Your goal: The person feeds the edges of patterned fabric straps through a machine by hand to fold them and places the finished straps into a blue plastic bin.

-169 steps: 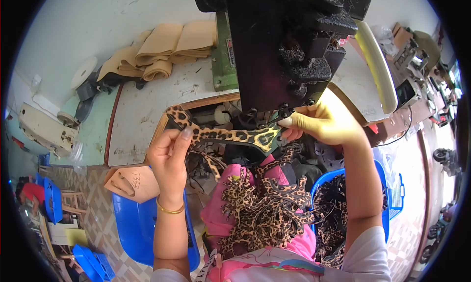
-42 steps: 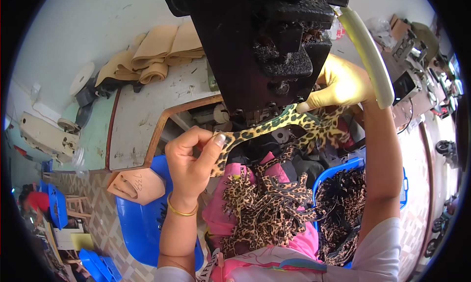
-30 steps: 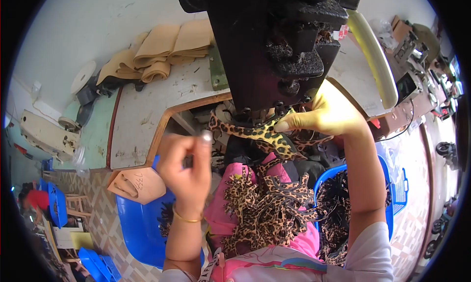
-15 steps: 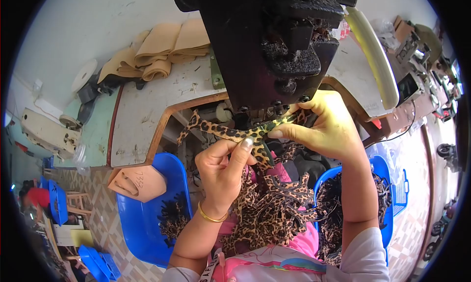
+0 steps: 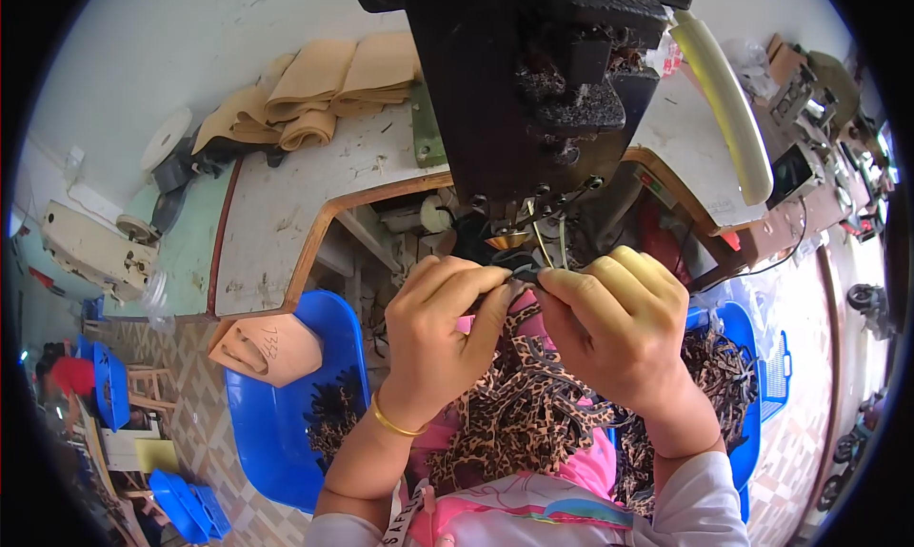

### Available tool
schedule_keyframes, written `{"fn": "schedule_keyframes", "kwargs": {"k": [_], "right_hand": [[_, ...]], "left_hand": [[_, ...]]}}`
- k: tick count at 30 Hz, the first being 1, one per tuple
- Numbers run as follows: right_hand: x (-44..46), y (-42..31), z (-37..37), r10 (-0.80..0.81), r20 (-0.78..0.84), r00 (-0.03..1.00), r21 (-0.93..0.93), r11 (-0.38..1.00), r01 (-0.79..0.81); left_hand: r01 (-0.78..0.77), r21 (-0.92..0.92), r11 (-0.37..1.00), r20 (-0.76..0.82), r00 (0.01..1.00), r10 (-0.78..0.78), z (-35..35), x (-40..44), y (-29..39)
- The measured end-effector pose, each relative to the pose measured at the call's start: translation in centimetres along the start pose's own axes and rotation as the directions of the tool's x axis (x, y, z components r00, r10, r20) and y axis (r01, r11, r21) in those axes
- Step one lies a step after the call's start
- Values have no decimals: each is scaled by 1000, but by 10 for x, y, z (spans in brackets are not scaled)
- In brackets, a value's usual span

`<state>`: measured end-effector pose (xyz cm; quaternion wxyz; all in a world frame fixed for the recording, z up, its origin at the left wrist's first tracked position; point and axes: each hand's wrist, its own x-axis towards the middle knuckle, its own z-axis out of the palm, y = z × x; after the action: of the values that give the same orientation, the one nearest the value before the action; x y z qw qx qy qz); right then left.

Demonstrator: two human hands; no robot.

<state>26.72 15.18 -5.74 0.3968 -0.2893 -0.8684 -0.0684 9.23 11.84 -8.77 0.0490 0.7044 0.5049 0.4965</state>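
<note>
My left hand and my right hand are close together below the head of a black machine. Between their pinched fingertips is a dark strip, bent and partly covered by the fingers. Just above it sits a small brass-coloured metal part of the machine. Leopard-print straps with dark edges lie heaped on my lap under both hands. A leopard-print length runs up from the heap towards my fingers; whether it joins the dark strip is hard to see.
A blue basin with dark pieces and a brown paper bag stands left. Another blue basin holds more straps at right. The wood-edged worktable curves round the machine, with tan sheets on it. A person in red is far left.
The leopard-print piece stretched under the machine has come down and away from it. My right hand has lowered towards my left, and both now pinch a dark strip nearer to me.
</note>
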Motion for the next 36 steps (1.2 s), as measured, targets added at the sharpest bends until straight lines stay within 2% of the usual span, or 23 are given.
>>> {"fn": "schedule_keyframes", "kwargs": {"k": [2, 3, 5, 8, 17, 20, 23, 26, 27, 28, 30, 31, 34, 36], "right_hand": [[-5, -2, 0, 41, -30, 999, 48, 998, -39], [-7, -4, 1, 63, -46, 997, 76, 995, -60], [-13, -11, 4, 97, -21, 995, 113, 989, -94], [-15, -16, 14, 119, -27, 993, 165, 980, -113], [-12, -17, 20, 143, -70, 987, 223, 967, -124], [-8, -22, 14, 198, -1, 980, 283, 940, -189], [-5, -19, 16, 151, -38, 988, 316, 940, -132], [-17, -4, 19, 285, 21, 958, 498, 828, -257], [-17, -5, 16, 515, 78, 853, 470, 736, -487], [-15, 1, 18, 646, 111, 755, 459, 641, -615], [-12, 15, 27, 688, 195, 699, 625, 462, -629], [-12, 22, 32, 665, 304, 683, 742, 285, -607], [0, 33, 32, 607, 323, 726, 847, 157, -508], [7, 43, 22, 521, 464, 717, 800, 101, -591]], "left_hand": [[105, -41, 994, 68, 993, -102, -1, 3, 6], [207, -166, 964, 72, 978, -197, 2, 1, 4], [388, -397, 832, 112, 920, -376, 12, -3, 0], [476, -571, 669, 173, 866, -470, 14, 5, 6], [460, -691, 557, 149, 845, -513, 15, 9, 8], [434, -668, 604, 105, 859, -501, 16, 6, 7], [423, -702, 573, 75, 844, -531, 17, -1, 7], [316, -745, 587, -48, 853, -520, 35, -14, -3], [300, -759, 578, -41, 864, -502, 38, -17, -7], [305, -769, 562, -15, 870, -493, 38, -19, -10], [319, -786, 530, 37, 879, -475, 37, -22, -15], [336, -781, 527, 49, 874, -484, 37, -21, -11], [297, -799, 523, 68, 908, -413, 34, -18, -12], [319, -788, 527, 87, 904, -418, 33, -17, -11]]}}
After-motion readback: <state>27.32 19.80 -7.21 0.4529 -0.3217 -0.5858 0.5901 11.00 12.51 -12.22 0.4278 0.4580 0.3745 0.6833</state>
